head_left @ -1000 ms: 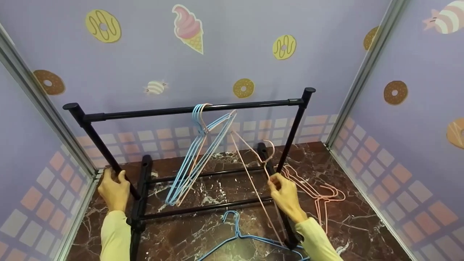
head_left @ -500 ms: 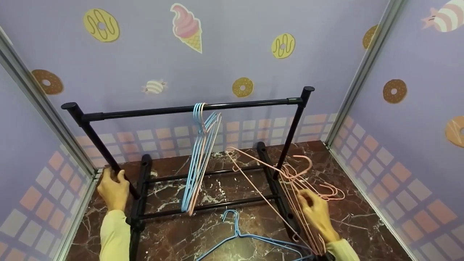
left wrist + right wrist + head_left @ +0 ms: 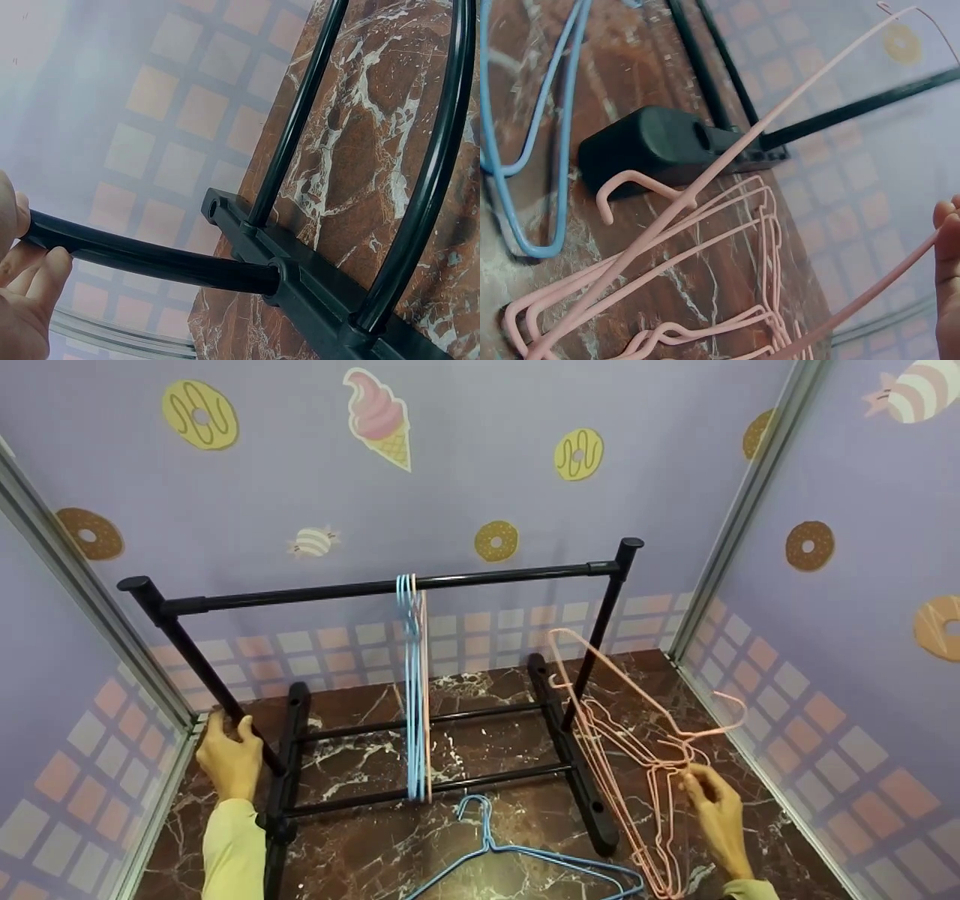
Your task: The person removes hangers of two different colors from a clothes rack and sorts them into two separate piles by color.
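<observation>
Pink hanger (image 3: 622, 679) is right of the rack (image 3: 495, 578), over the pink pile (image 3: 666, 766) on the counter (image 3: 367, 847). Right wrist view shows thumb and finger meeting on its wire, tiny in head view; there the right hand (image 3: 716, 814) is cut off at the edge. Left wrist view shows the left hand's (image 3: 231, 757) digits round the post (image 3: 201, 664); head view hides some behind. Hung hangers (image 3: 415, 705) overlap edge-on, count unclear. Blue hangers (image 3: 489, 844) cut off below in head view. Right grip: pinching pink hanger. Left grip: wrapped on post.
</observation>
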Tool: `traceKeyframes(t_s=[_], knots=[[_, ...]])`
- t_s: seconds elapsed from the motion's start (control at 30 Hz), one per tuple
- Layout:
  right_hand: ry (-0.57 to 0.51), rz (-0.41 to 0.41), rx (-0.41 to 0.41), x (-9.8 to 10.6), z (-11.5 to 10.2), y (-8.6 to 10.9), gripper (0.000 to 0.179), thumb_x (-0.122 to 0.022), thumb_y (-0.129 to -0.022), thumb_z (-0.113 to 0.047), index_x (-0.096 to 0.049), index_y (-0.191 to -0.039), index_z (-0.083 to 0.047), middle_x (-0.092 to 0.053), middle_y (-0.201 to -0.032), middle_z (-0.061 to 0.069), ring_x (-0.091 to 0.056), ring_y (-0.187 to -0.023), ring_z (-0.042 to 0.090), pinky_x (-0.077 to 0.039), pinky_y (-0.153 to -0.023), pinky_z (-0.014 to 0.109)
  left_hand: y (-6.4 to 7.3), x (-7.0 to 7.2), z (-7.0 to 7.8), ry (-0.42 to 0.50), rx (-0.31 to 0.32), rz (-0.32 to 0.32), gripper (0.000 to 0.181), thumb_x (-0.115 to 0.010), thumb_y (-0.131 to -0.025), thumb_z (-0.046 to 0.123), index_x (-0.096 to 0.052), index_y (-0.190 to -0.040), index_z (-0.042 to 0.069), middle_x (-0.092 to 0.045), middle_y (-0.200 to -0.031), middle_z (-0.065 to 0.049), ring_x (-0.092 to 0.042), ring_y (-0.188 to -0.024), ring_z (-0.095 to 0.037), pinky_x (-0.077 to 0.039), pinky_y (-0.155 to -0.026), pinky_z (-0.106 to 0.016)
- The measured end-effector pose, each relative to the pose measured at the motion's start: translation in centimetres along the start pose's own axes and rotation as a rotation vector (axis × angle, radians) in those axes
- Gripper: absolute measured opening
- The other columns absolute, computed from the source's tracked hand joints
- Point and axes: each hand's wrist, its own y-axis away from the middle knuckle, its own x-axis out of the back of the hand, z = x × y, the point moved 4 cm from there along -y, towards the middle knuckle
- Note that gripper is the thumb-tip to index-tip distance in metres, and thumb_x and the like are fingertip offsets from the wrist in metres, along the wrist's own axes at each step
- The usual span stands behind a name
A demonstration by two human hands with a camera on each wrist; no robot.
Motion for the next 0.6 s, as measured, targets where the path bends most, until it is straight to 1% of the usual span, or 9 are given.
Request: traceKeyframes(t_s=[0.03, 0.1, 0.2, 0.3, 0.37, 0.43, 0.5, 0.53, 0.6], knots=[[-0.024, 0.009, -0.016, 0.2, 0.6, -0.2, 0.012, -0.053, -0.091, -0.005, -0.062, -0.095, 0.001, -0.06, -0.077, 0.015, -0.053, -0.057, 0.011, -0.047, -0.052, 0.026, 0.0, 0.0, -0.1, -0.002, 0.002, 0.004, 0.032, -0.056, -0.088, 0.024, -0.054, -0.116, 0.009, -0.06, -0.111, -0.027, -0.047, -0.107, -0.053, -0.033, -0.092, -0.057], [-0.057, 0.028, -0.035, 0.8, 1.6, -0.5, 0.013, -0.052, -0.091, -0.007, -0.061, -0.096, 0.002, -0.06, -0.077, 0.014, -0.054, -0.057, 0.015, -0.046, -0.051, 0.025, 0.0, 0.0, -0.2, -0.002, 0.006, 0.005, 0.032, -0.057, -0.088, 0.024, -0.054, -0.117, 0.009, -0.06, -0.112, -0.027, -0.047, -0.107, -0.053, -0.033, -0.092, -0.057], [-0.126, 0.069, -0.068, 1.6, 2.7, -0.7, 0.018, -0.053, -0.091, -0.008, -0.058, -0.096, 0.009, -0.06, -0.072, 0.007, -0.054, -0.058, 0.013, -0.045, -0.053, 0.022, 0.0, -0.1, -0.3, -0.004, 0.009, 0.007, 0.032, -0.057, -0.088, 0.024, -0.055, -0.117, 0.01, -0.06, -0.112, -0.025, -0.048, -0.108, -0.051, -0.033, -0.093, -0.057], [-0.313, 0.085, -0.123, 2.0, 3.3, -0.8, 0.021, -0.054, -0.09, -0.006, -0.052, -0.097, 0.015, -0.06, -0.069, 0.004, -0.053, -0.057, 0.009, -0.044, -0.053, 0.019, 0.0, 0.0, -0.3, -0.002, 0.003, 0.015, 0.031, -0.057, -0.088, 0.023, -0.055, -0.116, 0.01, -0.061, -0.111, -0.024, -0.048, -0.107, -0.051, -0.034, -0.092, -0.056], [-0.471, 0.078, -0.157, 2.1, 3.8, -0.8, 0.02, -0.053, -0.09, -0.003, -0.05, -0.095, 0.017, -0.059, -0.068, 0.004, -0.053, -0.057, 0.009, -0.044, -0.052, 0.019, 0.0, 0.0, -0.2, 0.002, -0.001, 0.017, 0.031, -0.057, -0.088, 0.023, -0.055, -0.116, 0.011, -0.062, -0.11, -0.024, -0.049, -0.107, -0.05, -0.034, -0.092, -0.056], [-0.605, 0.058, -0.196, 2.1, 4.5, -0.8, 0.015, -0.051, -0.09, -0.001, -0.051, -0.092, 0.014, -0.059, -0.067, 0.005, -0.052, -0.057, 0.009, -0.043, -0.05, 0.019, 0.0, 0.0, -0.1, 0.004, -0.004, 0.014, 0.031, -0.057, -0.088, 0.023, -0.055, -0.117, 0.011, -0.062, -0.109, -0.024, -0.049, -0.106, -0.05, -0.034, -0.091, -0.057], [-0.674, 0.031, -0.22, 2.0, 5.1, -0.9, 0.011, -0.048, -0.091, 0.001, -0.054, -0.089, 0.01, -0.058, -0.067, 0.006, -0.052, -0.057, 0.01, -0.042, -0.05, 0.018, 0.1, 0.0, -0.1, 0.006, -0.006, 0.012, 0.031, -0.057, -0.088, 0.023, -0.055, -0.117, 0.011, -0.062, -0.107, -0.024, -0.05, -0.105, -0.05, -0.034, -0.091, -0.056], [-0.691, 0.019, -0.237, 1.9, 5.5, -1.0, 0.012, -0.047, -0.092, 0.001, -0.056, -0.087, 0.007, -0.058, -0.067, 0.005, -0.051, -0.057, 0.009, -0.042, -0.05, 0.018, 0.1, 0.0, -0.1, 0.007, -0.006, 0.012, 0.031, -0.057, -0.088, 0.023, -0.055, -0.117, 0.011, -0.062, -0.106, -0.023, -0.05, -0.105, -0.049, -0.034, -0.091, -0.056], [-0.678, -0.005, -0.271, 1.6, 6.3, -1.3, 0.015, -0.047, -0.092, 0.001, -0.06, -0.084, 0.001, -0.058, -0.066, 0.004, -0.05, -0.056, 0.008, -0.041, -0.05, 0.017, 0.1, -0.1, 0.0, 0.007, -0.009, 0.016, 0.03, -0.057, -0.088, 0.023, -0.055, -0.116, 0.011, -0.063, -0.105, -0.023, -0.051, -0.104, -0.049, -0.034, -0.091, -0.056]])
